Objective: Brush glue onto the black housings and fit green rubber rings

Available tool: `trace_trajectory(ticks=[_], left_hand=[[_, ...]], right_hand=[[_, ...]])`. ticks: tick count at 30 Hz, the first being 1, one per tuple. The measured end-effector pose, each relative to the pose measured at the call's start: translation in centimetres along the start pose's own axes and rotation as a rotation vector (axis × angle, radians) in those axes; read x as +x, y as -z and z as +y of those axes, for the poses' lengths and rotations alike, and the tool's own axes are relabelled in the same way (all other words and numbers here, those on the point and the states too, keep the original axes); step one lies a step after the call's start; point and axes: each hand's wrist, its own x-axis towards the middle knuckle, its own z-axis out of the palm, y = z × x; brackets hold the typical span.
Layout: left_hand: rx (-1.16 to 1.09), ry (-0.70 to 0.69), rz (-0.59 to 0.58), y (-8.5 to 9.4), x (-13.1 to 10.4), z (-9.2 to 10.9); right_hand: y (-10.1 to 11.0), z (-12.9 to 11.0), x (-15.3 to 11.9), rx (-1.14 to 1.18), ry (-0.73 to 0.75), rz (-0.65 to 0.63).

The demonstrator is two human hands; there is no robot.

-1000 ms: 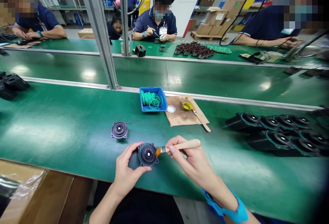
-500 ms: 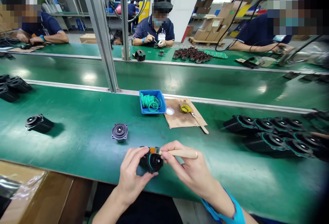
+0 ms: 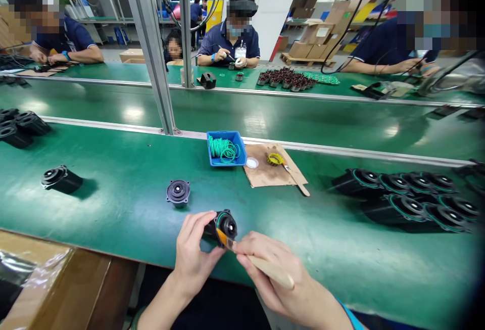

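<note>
Near the front edge of the green table, my left hand (image 3: 194, 254) is wrapped round a black cylindrical housing (image 3: 228, 223) with a green ring on its face. My right hand (image 3: 271, 269) grips a brush (image 3: 271, 271) by its pale wooden handle. The orange bristles touch the lower left rim of the housing, by the green ring. Beyond my left hand a black housing (image 3: 178, 192) stands upright without a visible green ring. A blue tray (image 3: 227, 163) of green rings (image 3: 223, 149) sits farther back, beside a cardboard piece (image 3: 261, 179) with a yellow ring-shaped container (image 3: 275, 159) and another brush (image 3: 297, 181).
Several ringed housings (image 3: 407, 206) lie at the right. One housing (image 3: 62, 179) lies at the left, with more (image 3: 25, 129) behind it. A metal post (image 3: 151, 52) rises from the table's back rail. Several people sit across the line. A cardboard box (image 3: 49, 289) is at the lower left.
The brush and my right hand have moved down, from the top of the housing to its lower left rim. The housing has tilted up slightly in my left hand.
</note>
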Motion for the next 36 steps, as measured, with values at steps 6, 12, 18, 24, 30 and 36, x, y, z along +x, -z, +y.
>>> trace_trajectory(ticks=[6, 12, 18, 24, 30, 36], left_hand=[[-0.041, 0.127, -0.019, 0.4, -0.1, -0.6], [-0.134, 0.321, -0.064, 1.0, 0.1, -1.4], [-0.429, 0.56, -0.098, 1.4, 0.1, -2.0], [-0.413, 0.552, -0.125, 1.3, -0.2, -1.7], [-0.189, 0.388, -0.102, -1.2, -1.2, -0.5], [-0.085, 0.166, -0.154, -3.4, -1.9, 0.1]], right_hand=[[0.8, 1.0, -1.0, 0.027, -0.061, -0.131], [2.1, 2.8, 0.3, -0.02, -0.053, -0.229], [2.5, 3.9, 0.7, 0.093, -0.116, 0.036], [0.8, 3.1, -1.3, 0.189, -0.393, 0.261], [-3.2, 1.2, -1.4, -0.296, -0.413, 0.204], [-2.6, 0.1, -2.5, -0.502, -0.562, 0.109]])
